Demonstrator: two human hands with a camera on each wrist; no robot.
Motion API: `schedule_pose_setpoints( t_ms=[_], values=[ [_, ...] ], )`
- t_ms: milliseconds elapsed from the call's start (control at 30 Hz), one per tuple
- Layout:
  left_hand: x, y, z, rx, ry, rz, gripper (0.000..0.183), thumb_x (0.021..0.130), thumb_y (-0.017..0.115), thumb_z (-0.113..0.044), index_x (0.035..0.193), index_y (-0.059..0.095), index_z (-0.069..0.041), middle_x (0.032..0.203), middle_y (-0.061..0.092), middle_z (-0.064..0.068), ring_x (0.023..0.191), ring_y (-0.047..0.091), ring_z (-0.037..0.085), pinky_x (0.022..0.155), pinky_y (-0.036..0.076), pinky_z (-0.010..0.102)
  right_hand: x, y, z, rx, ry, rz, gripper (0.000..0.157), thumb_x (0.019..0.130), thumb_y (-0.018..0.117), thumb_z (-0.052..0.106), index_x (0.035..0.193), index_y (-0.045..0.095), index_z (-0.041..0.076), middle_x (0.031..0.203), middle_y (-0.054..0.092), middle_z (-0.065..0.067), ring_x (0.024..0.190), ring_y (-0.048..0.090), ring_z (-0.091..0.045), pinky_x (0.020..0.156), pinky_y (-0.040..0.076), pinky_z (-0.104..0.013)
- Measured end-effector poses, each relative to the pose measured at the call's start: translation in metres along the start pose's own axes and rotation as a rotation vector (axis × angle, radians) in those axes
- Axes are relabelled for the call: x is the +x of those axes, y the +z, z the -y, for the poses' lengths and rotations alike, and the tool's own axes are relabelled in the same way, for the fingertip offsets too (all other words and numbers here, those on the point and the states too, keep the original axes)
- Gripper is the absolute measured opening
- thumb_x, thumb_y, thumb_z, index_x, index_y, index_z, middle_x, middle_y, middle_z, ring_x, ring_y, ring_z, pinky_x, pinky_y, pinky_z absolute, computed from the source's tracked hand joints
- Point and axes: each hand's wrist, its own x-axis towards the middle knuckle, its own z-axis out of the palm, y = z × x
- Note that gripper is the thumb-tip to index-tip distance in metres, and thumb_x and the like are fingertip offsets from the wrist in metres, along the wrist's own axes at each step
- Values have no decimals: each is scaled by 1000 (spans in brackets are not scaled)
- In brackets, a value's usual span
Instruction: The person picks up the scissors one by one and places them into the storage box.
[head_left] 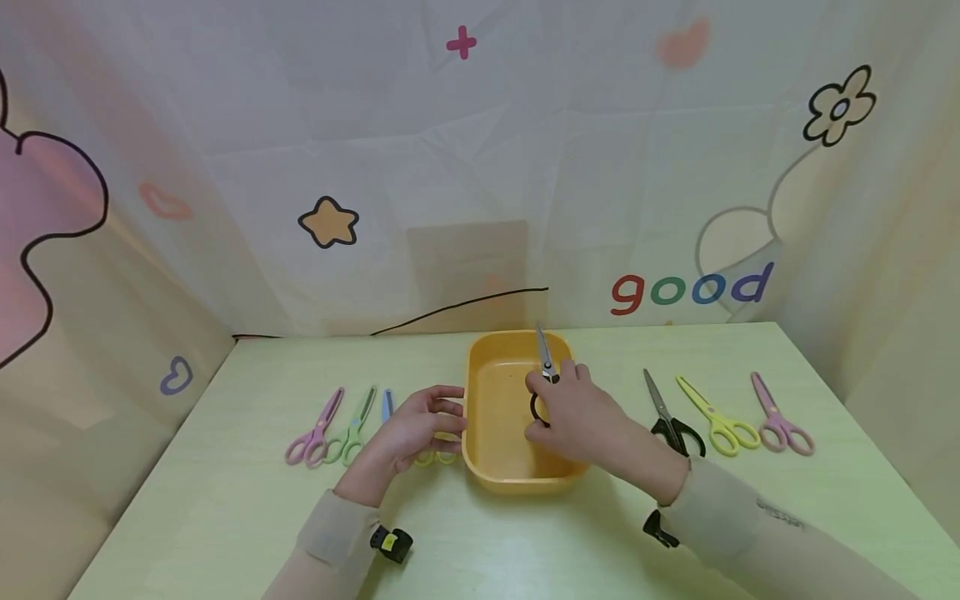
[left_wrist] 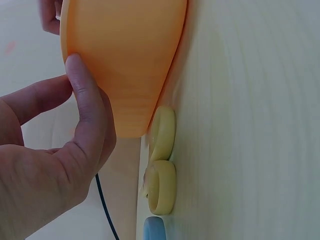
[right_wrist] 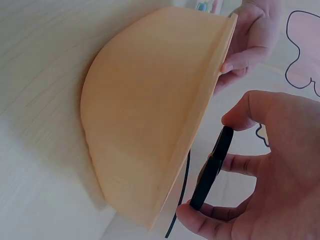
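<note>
My right hand (head_left: 581, 412) holds a pair of black-handled scissors (head_left: 547, 358) over an orange-yellow plastic tub (head_left: 501, 400). The blades point away from me, toward the tub's far rim. In the right wrist view, the thumb and fingers pinch the black handle (right_wrist: 212, 167) from its two ends, beside the tub's rim. On the tub's left side, my left hand (head_left: 420, 427) touches the rim with loosely extended fingertips. Below that hand, yellow scissor handles (left_wrist: 163, 187) lie on the table, with a blue handle (left_wrist: 154, 228) close by.
Left of the tub lie pink scissors (head_left: 315, 437), green scissors (head_left: 355, 437) and blue scissors (head_left: 387, 404), partly behind my left hand. To the right are black scissors (head_left: 666, 417), yellow scissors (head_left: 716, 417) and pink scissors (head_left: 780, 421). A printed curtain (head_left: 480, 183) hangs behind the table.
</note>
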Motion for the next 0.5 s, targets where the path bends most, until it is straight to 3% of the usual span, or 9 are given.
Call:
schedule_pose_setpoints(
  t_ms=[233, 500],
  values=[
    [2, -2, 3, -2, -4, 5, 55, 95, 64, 5, 145, 41, 8, 113, 56, 17, 85, 64, 20, 71, 62, 32, 4, 9, 13, -49, -1, 33, 43, 89, 67, 29, 127, 58, 12, 107, 48, -22, 95, 46, -33, 56, 49, -33],
    [2, -2, 4, 4, -4, 9, 54, 96, 64, 4, 145, 41, 7, 114, 56, 17, 87, 64, 21, 71, 62, 32, 8, 23, 21, -65, -39, 52, 43, 88, 68, 32, 126, 57, 13, 102, 50, -20, 94, 49, -36, 61, 50, -37]
  ],
)
